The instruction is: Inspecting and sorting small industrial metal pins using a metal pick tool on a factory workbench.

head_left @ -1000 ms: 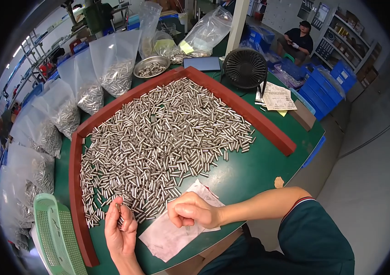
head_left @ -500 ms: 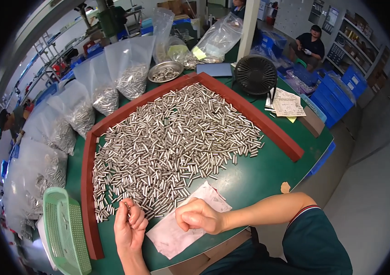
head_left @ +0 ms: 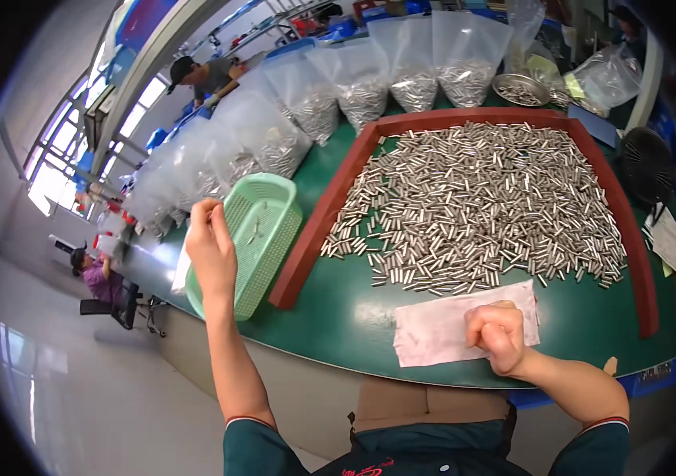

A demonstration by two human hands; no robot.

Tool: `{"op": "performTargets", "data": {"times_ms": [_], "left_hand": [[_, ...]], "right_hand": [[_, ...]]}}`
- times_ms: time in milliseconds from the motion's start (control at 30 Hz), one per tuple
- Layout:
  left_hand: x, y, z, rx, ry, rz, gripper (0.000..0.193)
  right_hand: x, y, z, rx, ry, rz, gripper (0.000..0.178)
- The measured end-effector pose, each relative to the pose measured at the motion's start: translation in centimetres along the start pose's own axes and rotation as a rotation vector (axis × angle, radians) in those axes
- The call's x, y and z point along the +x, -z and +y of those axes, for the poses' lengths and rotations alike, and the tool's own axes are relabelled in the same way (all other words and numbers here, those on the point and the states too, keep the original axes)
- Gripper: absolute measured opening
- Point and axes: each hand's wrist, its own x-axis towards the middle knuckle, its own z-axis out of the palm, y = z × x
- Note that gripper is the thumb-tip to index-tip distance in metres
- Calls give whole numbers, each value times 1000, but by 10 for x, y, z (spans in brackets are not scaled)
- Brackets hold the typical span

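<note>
My left hand (head_left: 212,242) is raised over the left side of a green plastic basket (head_left: 272,258), its fingers pinched together; anything between them is hidden. A few small metal pins (head_left: 255,230) lie in the basket. Curled into a fist, my right hand (head_left: 500,335) is over a stained pale pink cloth (head_left: 431,337) near the table's front edge. What that fist holds, if anything, does not show. Beyond the cloth spreads a wide layer of short shiny cylindrical metal pins (head_left: 481,206), bounded by a dark red frame (head_left: 310,226) on the green tabletop (head_left: 338,317).
Clear plastic bags of pins (head_left: 465,79) line the back and left of the table. A metal bowl (head_left: 522,90) of small parts, a black fan (head_left: 646,166) and papers (head_left: 669,242) are at the far right. Another person (head_left: 203,83) works behind the bags; one (head_left: 107,285) sits at left.
My view has turned left. The left hand has moved from beside the pins, across the red frame, to the green basket. My right fist stays over the cloth.
</note>
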Motion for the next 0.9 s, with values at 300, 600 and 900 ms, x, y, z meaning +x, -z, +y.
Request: {"op": "performTargets", "data": {"times_ms": [300,600,900], "left_hand": [[-6,-39,-126,251,39,-520,18],[-2,-33,-13,230,-269,-292,25],[-44,-124,105,-269,-593,-328,22]], "right_hand": [[-2,2,-1,-8,-8,10,26],[-1,-5,6,4,113,-20,11],[-4,-1,2,-420,541,-215,23]]}}
